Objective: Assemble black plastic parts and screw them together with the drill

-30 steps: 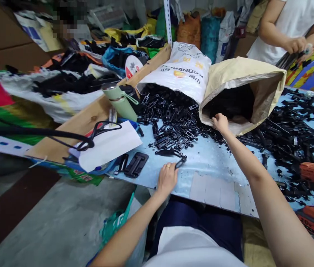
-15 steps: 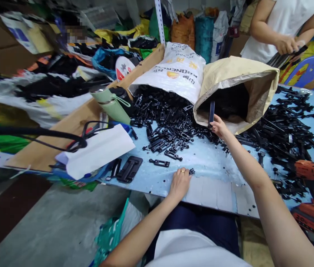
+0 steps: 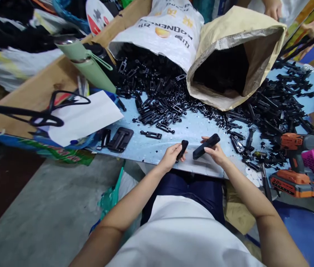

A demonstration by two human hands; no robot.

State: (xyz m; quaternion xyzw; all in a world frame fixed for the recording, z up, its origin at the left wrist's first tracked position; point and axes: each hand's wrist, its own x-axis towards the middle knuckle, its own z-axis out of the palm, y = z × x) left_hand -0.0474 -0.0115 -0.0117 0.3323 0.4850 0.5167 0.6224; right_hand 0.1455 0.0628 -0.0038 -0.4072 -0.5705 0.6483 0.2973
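Observation:
My left hand point(image 3: 171, 155) grips a small black plastic link point(image 3: 183, 149) upright over the table's front edge. Just to its right, my right hand point(image 3: 215, 152) holds a longer black bar-shaped part point(image 3: 206, 146), tilted up to the right. The two parts are apart, with a narrow gap between them. Beyond my hands lies a heap of black links point(image 3: 157, 100), spilling from the white sack point(image 3: 162, 31). Beside it, a brown paper sack point(image 3: 240, 26) gapes towards me, its inside dark.
An orange cordless drill point(image 3: 294, 167) stands at the right edge, near a pile of black parts point(image 3: 268, 107). To the left are a green flask point(image 3: 86, 63), a white paper sheet point(image 3: 87, 118) and a black tray-like part point(image 3: 120, 139). Another person's hands show at the upper right.
My right hand has come back from the brown sack's mouth with the bar-shaped part. My left hand has risen off the tabletop with the link. The view has tilted down.

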